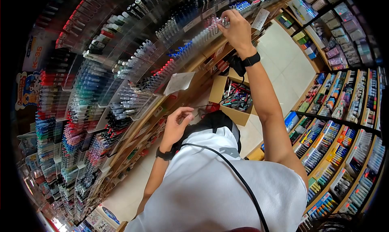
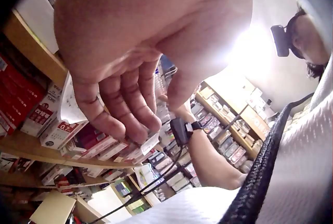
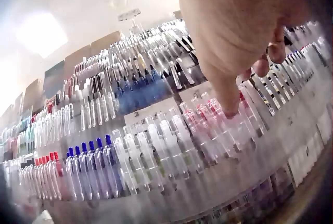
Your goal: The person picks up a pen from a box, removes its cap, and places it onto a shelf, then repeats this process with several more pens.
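In the head view the right hand [image 1: 239,32] reaches to the upper front row of the pen display, its fingers bent over pink-tinted pens [image 1: 211,23]. From the right wrist view, one fingertip of that hand [image 3: 244,31] rests at the tops of clear pens with pink parts [image 3: 210,117]; no pen shows lifted in it. The left hand [image 1: 177,126] hovers before the shelf edge beside a white paper tag [image 1: 179,83]. Loosely bent and empty, the fingers of the left hand [image 2: 151,52] hang down in the left wrist view.
An open cardboard box [image 1: 219,89] full of pens stands on the tiled floor [image 1: 279,49] below the right arm. Curved shelves of markers [image 1: 324,138] line the other side. A black cable [image 1: 243,179] crosses the white shirt. Red and white boxes [image 2: 57,130] sit under the display.
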A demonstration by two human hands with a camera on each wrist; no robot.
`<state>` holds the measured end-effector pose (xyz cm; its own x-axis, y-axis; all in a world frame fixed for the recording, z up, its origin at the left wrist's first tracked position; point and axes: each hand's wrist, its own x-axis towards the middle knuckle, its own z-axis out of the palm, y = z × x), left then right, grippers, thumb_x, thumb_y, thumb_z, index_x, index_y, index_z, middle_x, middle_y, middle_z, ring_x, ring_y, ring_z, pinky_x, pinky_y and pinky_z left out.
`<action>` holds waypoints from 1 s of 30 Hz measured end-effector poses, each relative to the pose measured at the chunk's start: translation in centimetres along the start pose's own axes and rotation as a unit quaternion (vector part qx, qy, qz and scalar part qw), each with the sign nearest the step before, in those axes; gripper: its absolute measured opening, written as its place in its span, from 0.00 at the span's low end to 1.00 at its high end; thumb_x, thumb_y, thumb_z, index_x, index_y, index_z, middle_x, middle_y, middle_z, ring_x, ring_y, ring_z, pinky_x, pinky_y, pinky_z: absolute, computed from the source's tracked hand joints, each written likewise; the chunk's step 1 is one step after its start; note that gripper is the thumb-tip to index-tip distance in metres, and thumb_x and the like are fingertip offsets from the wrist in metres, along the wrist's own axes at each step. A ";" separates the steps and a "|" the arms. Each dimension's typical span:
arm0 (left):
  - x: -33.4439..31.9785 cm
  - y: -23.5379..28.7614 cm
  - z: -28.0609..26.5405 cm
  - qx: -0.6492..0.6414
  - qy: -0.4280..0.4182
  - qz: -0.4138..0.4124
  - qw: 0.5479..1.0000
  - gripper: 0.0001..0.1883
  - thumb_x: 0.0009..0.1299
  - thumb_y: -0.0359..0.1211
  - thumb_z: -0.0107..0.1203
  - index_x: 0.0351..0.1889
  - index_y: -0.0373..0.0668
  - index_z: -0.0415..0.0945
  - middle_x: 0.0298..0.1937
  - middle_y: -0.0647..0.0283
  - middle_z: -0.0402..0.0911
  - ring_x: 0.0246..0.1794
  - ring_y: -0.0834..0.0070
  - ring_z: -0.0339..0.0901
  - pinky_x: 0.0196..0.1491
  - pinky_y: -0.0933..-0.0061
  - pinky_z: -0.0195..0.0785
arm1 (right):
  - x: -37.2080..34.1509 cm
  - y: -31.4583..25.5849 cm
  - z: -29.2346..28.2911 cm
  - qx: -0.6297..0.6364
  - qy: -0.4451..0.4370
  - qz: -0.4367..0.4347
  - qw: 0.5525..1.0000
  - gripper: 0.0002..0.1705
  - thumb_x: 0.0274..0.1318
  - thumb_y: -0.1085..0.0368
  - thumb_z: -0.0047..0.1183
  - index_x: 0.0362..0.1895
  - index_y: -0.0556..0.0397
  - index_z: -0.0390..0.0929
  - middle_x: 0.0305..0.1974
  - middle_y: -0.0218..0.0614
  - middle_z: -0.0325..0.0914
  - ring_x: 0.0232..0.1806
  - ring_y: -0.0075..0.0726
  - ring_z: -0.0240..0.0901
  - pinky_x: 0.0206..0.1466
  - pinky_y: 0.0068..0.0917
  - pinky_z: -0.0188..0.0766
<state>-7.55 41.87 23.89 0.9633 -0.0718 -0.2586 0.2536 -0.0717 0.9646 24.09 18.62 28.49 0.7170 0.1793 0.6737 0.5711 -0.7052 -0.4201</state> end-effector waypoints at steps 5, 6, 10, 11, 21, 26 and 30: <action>0.1 0.0 0.0 0.001 0.000 -0.001 1.000 0.12 0.78 0.26 0.56 0.57 0.32 0.78 0.43 0.64 0.84 0.45 0.80 0.80 0.54 0.76 0.73 | -0.9 0.0 1.0 0.004 0.031 -0.015 0.999 0.17 0.47 0.67 0.72 0.43 0.47 0.84 0.37 0.31 0.81 0.36 0.45 0.81 0.39 0.36 0.78; 0.1 0.0 0.0 -0.002 0.000 -0.004 1.000 0.12 0.78 0.26 0.56 0.57 0.32 0.78 0.43 0.64 0.84 0.45 0.80 0.80 0.54 0.77 0.73 | -1.1 -0.1 1.0 0.003 0.039 -0.016 0.999 0.16 0.48 0.68 0.72 0.43 0.47 0.85 0.37 0.31 0.81 0.36 0.45 0.81 0.38 0.36 0.78; 0.2 0.0 -0.1 0.000 -0.001 -0.008 1.000 0.12 0.78 0.27 0.57 0.57 0.32 0.78 0.43 0.64 0.83 0.45 0.80 0.80 0.54 0.77 0.73 | -1.8 -0.8 1.4 -0.025 0.079 -0.053 0.995 0.14 0.49 0.70 0.70 0.43 0.48 0.86 0.37 0.33 0.82 0.37 0.46 0.81 0.39 0.37 0.78; 0.3 -0.1 -0.1 0.000 0.000 -0.008 1.000 0.12 0.78 0.27 0.57 0.57 0.32 0.78 0.43 0.64 0.83 0.45 0.80 0.80 0.54 0.77 0.73 | -1.9 -1.0 1.5 -0.021 0.087 -0.055 0.994 0.13 0.50 0.70 0.68 0.42 0.49 0.85 0.36 0.33 0.81 0.38 0.46 0.81 0.39 0.37 0.79; 0.1 -0.3 -0.4 -0.009 0.006 -0.009 1.000 0.12 0.78 0.27 0.57 0.57 0.33 0.78 0.43 0.64 0.83 0.45 0.80 0.80 0.54 0.75 0.75 | -1.9 -1.5 1.8 0.043 0.075 -0.030 0.996 0.11 0.51 0.75 0.63 0.41 0.55 0.83 0.38 0.41 0.81 0.39 0.53 0.80 0.43 0.42 0.78; -0.1 -0.4 -0.5 -0.011 0.010 -0.010 1.000 0.12 0.78 0.27 0.56 0.57 0.33 0.78 0.43 0.63 0.83 0.46 0.80 0.80 0.55 0.75 0.76 | -1.6 -0.9 1.9 0.046 0.081 -0.022 0.995 0.13 0.51 0.75 0.65 0.43 0.54 0.84 0.37 0.41 0.80 0.39 0.53 0.80 0.42 0.41 0.77; -0.2 -0.6 -0.5 -0.014 0.014 -0.011 1.000 0.12 0.78 0.27 0.56 0.57 0.33 0.78 0.43 0.63 0.83 0.46 0.80 0.80 0.55 0.75 0.76 | -0.9 -0.8 1.2 0.032 0.076 -0.022 0.996 0.16 0.50 0.75 0.67 0.45 0.52 0.85 0.39 0.40 0.79 0.42 0.51 0.78 0.45 0.40 0.76</action>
<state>-7.88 42.43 23.41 0.9593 -0.0432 -0.2791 0.2772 -0.0458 0.9597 23.48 19.82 27.49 0.6251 0.1003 0.7741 0.6282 -0.6532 -0.4227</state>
